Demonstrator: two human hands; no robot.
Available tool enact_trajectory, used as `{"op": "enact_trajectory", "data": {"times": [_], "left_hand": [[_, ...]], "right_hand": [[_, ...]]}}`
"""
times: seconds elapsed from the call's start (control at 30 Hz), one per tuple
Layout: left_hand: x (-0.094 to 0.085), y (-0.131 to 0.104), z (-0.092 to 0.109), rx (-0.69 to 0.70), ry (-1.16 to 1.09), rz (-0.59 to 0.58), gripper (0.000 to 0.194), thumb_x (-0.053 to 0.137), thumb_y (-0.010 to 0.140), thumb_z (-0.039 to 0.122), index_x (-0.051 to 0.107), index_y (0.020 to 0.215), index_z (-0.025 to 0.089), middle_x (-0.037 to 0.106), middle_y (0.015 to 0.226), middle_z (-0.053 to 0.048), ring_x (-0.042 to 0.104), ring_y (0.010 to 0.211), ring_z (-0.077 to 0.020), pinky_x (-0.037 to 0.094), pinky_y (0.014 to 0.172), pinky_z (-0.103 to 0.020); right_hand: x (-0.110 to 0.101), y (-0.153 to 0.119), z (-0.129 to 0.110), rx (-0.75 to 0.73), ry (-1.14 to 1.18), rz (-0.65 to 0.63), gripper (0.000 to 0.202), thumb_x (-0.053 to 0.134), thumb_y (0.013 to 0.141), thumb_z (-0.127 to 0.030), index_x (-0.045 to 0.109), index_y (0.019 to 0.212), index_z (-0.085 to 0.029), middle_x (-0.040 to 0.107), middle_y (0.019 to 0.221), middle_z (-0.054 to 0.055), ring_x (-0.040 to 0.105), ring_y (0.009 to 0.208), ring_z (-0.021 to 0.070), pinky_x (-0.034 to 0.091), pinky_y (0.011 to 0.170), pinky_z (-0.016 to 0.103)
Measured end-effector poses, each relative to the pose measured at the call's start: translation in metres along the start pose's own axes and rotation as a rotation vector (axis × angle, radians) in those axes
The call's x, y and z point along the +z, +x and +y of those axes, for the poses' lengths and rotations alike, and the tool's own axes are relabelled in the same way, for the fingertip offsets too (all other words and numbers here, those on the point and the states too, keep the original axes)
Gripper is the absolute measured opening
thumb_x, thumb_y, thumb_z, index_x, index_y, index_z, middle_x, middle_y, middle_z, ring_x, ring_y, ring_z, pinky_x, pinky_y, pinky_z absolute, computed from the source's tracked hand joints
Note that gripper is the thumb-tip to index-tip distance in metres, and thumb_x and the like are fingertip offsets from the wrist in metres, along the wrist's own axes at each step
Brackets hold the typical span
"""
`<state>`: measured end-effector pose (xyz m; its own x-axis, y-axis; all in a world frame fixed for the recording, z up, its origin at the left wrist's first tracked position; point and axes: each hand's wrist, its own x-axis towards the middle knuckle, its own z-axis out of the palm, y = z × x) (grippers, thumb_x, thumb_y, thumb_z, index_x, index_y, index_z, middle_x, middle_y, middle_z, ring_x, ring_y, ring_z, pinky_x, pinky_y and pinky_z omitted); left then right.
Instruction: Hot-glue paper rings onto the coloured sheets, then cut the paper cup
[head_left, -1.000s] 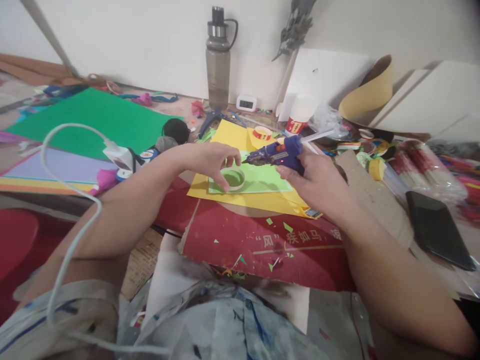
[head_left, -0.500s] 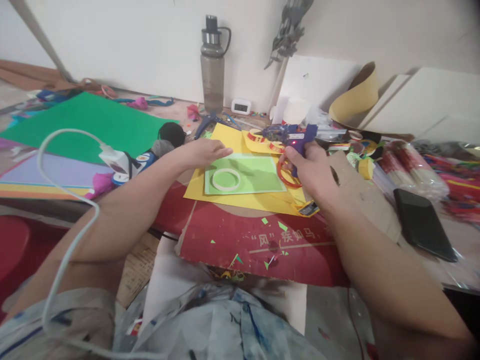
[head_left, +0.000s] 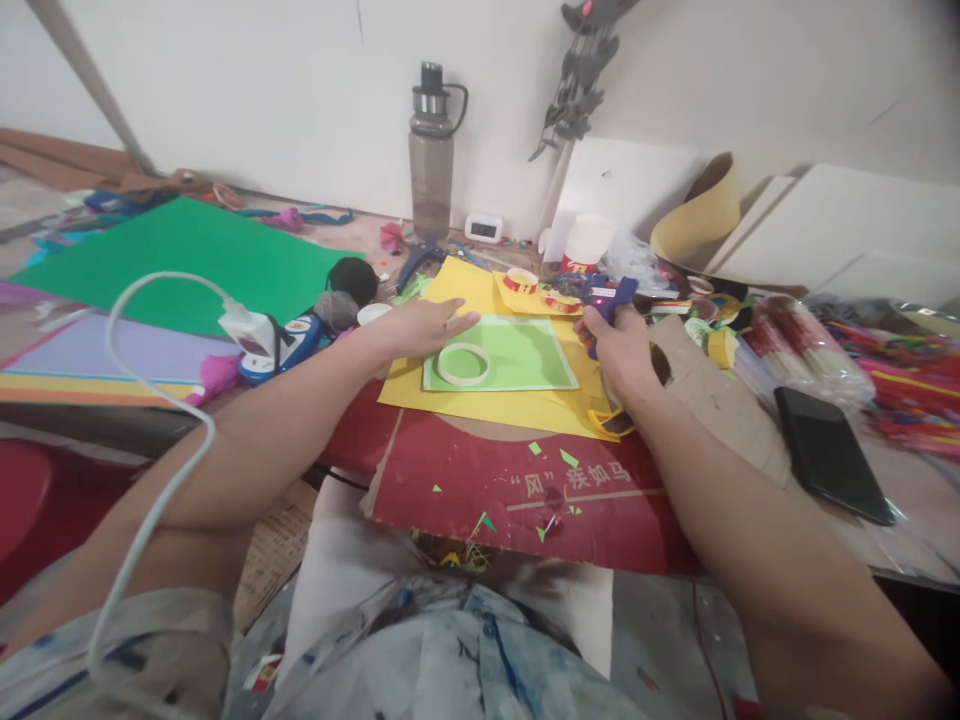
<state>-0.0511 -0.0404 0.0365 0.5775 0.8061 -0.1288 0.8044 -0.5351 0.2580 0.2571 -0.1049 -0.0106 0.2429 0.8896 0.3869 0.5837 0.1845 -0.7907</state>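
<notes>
Fingers (head_left: pixel 466 322) of your left hand (head_left: pixel 420 328) are loosely spread with nothing pinched between them, above the left edge of the light green sheet (head_left: pixel 529 362) near the middle of the frame. The pale ring (head_left: pixel 463 381) lies on that sheet, just below those fingers in the frame and apart from them; its opening shows the green underneath.

Your right hand (head_left: pixel 626 358) is right of the frame's centre, its fingers closed around the handle of the blue glue gun (head_left: pixel 616 296). The gun's body is at the top of your grip, and its front part points left, toward the red-and-white tape rolls (head_left: pixel 562 303). The ring is well apart from your right fingers, across the sheet to the left.

Under the light green sheet lies a bigger yellow sheet (head_left: pixel 510 405), and the red board (head_left: pixel 465 480) with green scraps on it fills the lower middle. At the upper centre, the bottle (head_left: pixel 431 185) stands upright on the bench (head_left: pixel 367 228) beside the small white clock (head_left: pixel 484 229). A dark green sheet (head_left: pixel 180 265) lies at the left of the frame, and a black phone (head_left: pixel 832 455) lies at the right. The white cable (head_left: pixel 161 490) loops across your left forearm in the view.
</notes>
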Motion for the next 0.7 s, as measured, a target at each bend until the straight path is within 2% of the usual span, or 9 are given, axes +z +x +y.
{"op": "enact_trajectory", "data": {"times": [0.1, 0.2, 0.3, 0.37, 0.47, 0.57, 0.7], "left_hand": [[0.004, 0.004, 0.000, 0.023, -0.014, 0.003, 0.086, 0.022, 0.106, 0.070, 0.035, 0.170, 0.013, 0.045, 0.172, -0.022, 0.046, 0.158, -0.0364, 0.036, 0.126, -0.046], [0.004, 0.008, -0.001, 0.059, -0.052, 0.042, 0.083, 0.021, 0.107, 0.065, 0.038, 0.168, 0.011, 0.046, 0.172, -0.021, 0.046, 0.158, -0.0330, 0.035, 0.127, -0.043], [-0.002, 0.008, -0.002, 0.113, -0.072, 0.134, 0.078, 0.026, 0.106, 0.062, 0.059, 0.151, 0.008, 0.060, 0.160, -0.022, 0.054, 0.150, -0.0319, 0.038, 0.124, -0.040], [-0.009, 0.006, -0.003, 0.131, -0.052, 0.176, 0.073, 0.037, 0.101, 0.066, 0.072, 0.132, 0.009, 0.071, 0.142, -0.022, 0.063, 0.137, -0.0332, 0.043, 0.118, -0.041], [-0.016, 0.001, -0.006, 0.112, -0.042, 0.076, 0.073, 0.063, 0.083, 0.076, 0.074, 0.121, 0.014, 0.076, 0.128, -0.018, 0.071, 0.114, -0.0312, 0.051, 0.096, -0.035], [-0.015, -0.002, -0.006, 0.120, -0.028, -0.021, 0.076, 0.080, 0.065, 0.075, 0.072, 0.115, 0.018, 0.076, 0.120, -0.015, 0.071, 0.099, -0.0281, 0.050, 0.079, -0.032], [-0.008, -0.002, -0.003, 0.134, -0.044, -0.054, 0.068, 0.086, 0.061, 0.070, 0.070, 0.107, 0.021, 0.078, 0.105, -0.010, 0.069, 0.086, -0.0243, 0.045, 0.069, -0.030]], "right_hand": [[-0.006, 0.003, -0.002, 0.066, 0.015, 0.102, 0.021, 0.061, 0.094, -0.047, 0.058, 0.097, -0.027, 0.074, 0.083, 0.009, 0.069, 0.077, 0.0283, 0.054, 0.072, 0.045], [-0.010, -0.001, -0.018, 0.104, 0.064, 0.123, 0.018, 0.065, 0.089, -0.044, 0.057, 0.089, -0.028, 0.074, 0.081, 0.007, 0.066, 0.073, 0.0265, 0.054, 0.072, 0.044], [-0.010, -0.011, -0.039, 0.074, 0.098, 0.073, 0.019, 0.066, 0.086, -0.044, 0.057, 0.086, -0.027, 0.072, 0.079, 0.004, 0.062, 0.068, 0.0215, 0.052, 0.070, 0.038], [-0.008, -0.019, -0.050, 0.026, 0.093, -0.038, 0.020, 0.065, 0.087, -0.044, 0.059, 0.085, -0.026, 0.072, 0.079, 0.004, 0.060, 0.068, 0.0190, 0.051, 0.070, 0.035], [-0.004, -0.030, -0.061, -0.020, 0.059, -0.150, 0.020, 0.064, 0.088, -0.043, 0.061, 0.090, -0.024, 0.071, 0.079, 0.003, 0.059, 0.066, 0.0179, 0.049, 0.067, 0.034], [-0.004, -0.038, -0.068, -0.077, -0.057, -0.237, 0.021, 0.063, 0.091, -0.042, 0.064, 0.094, -0.022, 0.074, 0.086, 0.006, 0.063, 0.073, 0.0202, 0.051, 0.071, 0.036], [-0.007, -0.045, -0.077, -0.160, -0.231, -0.273, 0.026, 0.064, 0.091, -0.039, 0.070, 0.107, -0.019, 0.078, 0.098, 0.011, 0.069, 0.086, 0.0279, 0.054, 0.080, 0.043]]}}
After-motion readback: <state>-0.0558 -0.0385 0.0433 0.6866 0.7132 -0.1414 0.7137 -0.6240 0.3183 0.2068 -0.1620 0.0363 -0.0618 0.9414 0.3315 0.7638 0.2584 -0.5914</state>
